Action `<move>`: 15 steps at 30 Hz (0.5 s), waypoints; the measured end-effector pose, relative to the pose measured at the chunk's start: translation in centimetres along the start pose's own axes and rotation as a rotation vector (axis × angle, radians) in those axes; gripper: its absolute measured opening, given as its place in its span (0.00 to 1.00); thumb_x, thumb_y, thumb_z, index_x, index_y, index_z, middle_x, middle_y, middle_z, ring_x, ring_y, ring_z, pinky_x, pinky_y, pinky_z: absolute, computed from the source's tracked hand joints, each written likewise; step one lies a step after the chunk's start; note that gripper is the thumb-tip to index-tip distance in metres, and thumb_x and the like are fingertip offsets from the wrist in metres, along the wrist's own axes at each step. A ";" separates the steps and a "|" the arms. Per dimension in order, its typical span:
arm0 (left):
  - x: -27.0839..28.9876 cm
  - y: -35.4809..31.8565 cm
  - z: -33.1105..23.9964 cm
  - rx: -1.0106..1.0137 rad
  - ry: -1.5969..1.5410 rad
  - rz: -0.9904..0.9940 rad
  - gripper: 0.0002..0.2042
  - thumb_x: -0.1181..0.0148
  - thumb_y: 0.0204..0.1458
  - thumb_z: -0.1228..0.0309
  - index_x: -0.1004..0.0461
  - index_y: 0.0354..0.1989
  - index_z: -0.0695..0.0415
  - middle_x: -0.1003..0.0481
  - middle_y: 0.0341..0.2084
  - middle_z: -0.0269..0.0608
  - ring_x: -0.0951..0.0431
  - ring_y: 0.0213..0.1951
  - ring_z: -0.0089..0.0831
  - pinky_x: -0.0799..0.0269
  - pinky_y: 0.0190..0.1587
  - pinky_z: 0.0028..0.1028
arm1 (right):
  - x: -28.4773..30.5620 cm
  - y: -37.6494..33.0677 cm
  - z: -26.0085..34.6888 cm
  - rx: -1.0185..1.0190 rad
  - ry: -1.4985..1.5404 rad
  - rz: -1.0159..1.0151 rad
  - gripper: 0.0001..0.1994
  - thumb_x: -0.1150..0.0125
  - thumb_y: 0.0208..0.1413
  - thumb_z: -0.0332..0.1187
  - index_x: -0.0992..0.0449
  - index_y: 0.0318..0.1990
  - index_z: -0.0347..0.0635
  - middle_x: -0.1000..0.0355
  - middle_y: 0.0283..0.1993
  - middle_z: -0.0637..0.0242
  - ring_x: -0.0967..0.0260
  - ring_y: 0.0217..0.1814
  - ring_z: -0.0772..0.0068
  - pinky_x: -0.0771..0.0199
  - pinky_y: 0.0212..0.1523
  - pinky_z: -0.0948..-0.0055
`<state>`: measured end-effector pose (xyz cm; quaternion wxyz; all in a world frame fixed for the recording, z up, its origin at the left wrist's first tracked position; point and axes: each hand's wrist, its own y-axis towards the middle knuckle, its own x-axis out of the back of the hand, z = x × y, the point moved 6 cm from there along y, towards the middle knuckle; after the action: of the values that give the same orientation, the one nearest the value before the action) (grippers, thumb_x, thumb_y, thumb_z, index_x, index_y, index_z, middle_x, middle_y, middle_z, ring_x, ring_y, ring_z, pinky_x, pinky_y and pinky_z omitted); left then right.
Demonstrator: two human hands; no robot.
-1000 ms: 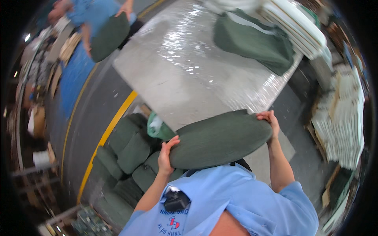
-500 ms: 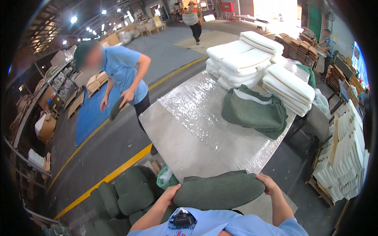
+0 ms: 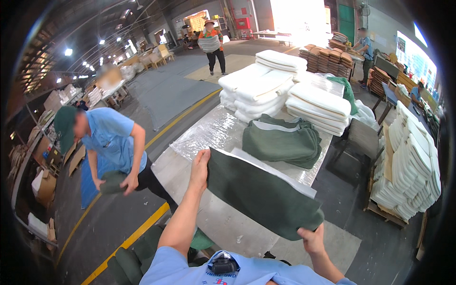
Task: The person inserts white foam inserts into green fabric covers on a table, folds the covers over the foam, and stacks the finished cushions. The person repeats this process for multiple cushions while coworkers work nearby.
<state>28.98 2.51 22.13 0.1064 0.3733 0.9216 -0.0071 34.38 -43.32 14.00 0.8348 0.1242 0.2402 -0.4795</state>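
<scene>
Person holds a dark green cushion (image 3: 261, 194) up in front of the chest with both hands, over the near end of a long table (image 3: 209, 135) wrapped in clear plastic film. The cushion is tilted, upper end at the person's left, lower end at the right; a white foam edge shows along its top side. Left hand (image 3: 199, 166) is raised, fingers closed around the cushion's upper left corner. Right hand (image 3: 311, 240) is lower, gripping the cushion's bottom right corner, thumb and fingers pinched on the fabric. Both forearms come up from the lower edge; the person wears a light blue shirt (image 3: 190, 268).

On the table behind the cushion lies a pile of folded green covers (image 3: 280, 140), and further back stacks of white foam pads (image 3: 280, 85). More white foam pads stand stacked on a pallet (image 3: 408, 175) at the right, well apart from the table. On the floor at lower left, just beside a yellow floor line (image 3: 128, 240), sit finished green cushions (image 3: 128, 261).

To the left, a co-worker (image 3: 111, 142) in a blue shirt and green cap bends forward holding another green cushion (image 3: 111, 183) low in both hands. In the background another person (image 3: 211, 45) carries a stack of white pads; stacked wooden pieces (image 3: 332, 57) stand at the far right.
</scene>
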 end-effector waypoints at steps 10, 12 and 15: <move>-3.0 1.0 14.9 0.173 -0.151 -0.202 0.18 0.43 0.63 0.46 0.25 0.47 0.48 0.25 0.40 0.34 0.25 0.47 0.30 0.29 0.55 0.34 | -3.2 -5.0 -10.7 -0.265 -0.513 0.426 0.66 0.14 0.43 0.26 0.62 0.83 0.46 0.49 0.81 0.56 0.53 0.83 0.64 0.49 0.79 0.62; -2.9 0.8 15.8 0.276 -0.303 -0.133 0.15 0.43 0.63 0.51 0.27 0.47 0.49 0.28 0.40 0.33 0.27 0.47 0.30 0.30 0.55 0.35 | -3.7 -6.0 -11.4 -0.280 -0.412 0.453 0.66 0.14 0.43 0.28 0.62 0.83 0.46 0.48 0.80 0.56 0.53 0.83 0.64 0.47 0.78 0.62; -2.7 2.4 15.0 0.312 -0.379 -0.110 0.13 0.40 0.61 0.55 0.27 0.45 0.49 0.28 0.38 0.35 0.26 0.43 0.31 0.27 0.50 0.36 | -4.1 -4.5 -10.8 -0.189 -0.603 0.570 0.65 0.15 0.44 0.28 0.63 0.83 0.45 0.51 0.81 0.56 0.52 0.83 0.63 0.42 0.76 0.60</move>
<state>35.33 1.00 8.20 0.2178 0.3263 0.8919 -0.2247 25.70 -37.86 6.97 0.9746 -0.0373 -0.0158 -0.2201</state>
